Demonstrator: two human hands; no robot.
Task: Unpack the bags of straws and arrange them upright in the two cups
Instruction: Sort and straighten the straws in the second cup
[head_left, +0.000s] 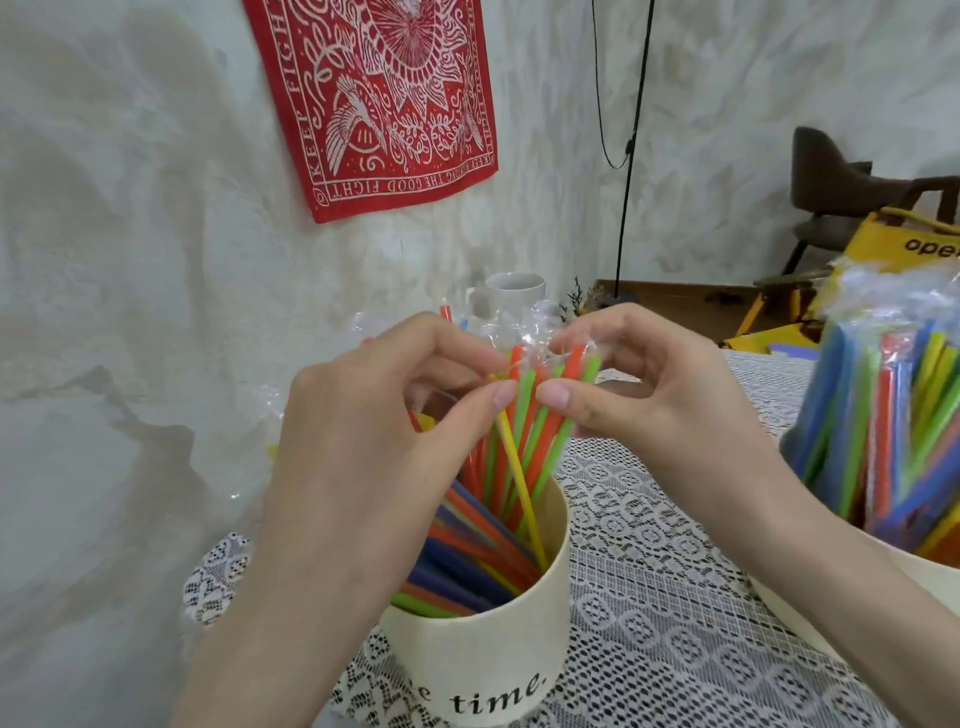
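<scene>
- Clear bag (524, 340) around the straw bundle (540, 415) stands in the cream cup (498, 649) at 6 o'clock.
- Your left hand (363, 426) and right hand (649, 395) both pinch its film; peel upward, keeping straws seated.

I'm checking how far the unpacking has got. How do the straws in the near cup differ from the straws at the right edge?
The straws in the near cup are mostly loose and lean at mixed angles; the straws on the right are still sealed in clear bags, in tight bundles. Both hands, left and right, pinch the near bunch's tops; nobody touches the right ones. Both share the same bright colours.
</scene>
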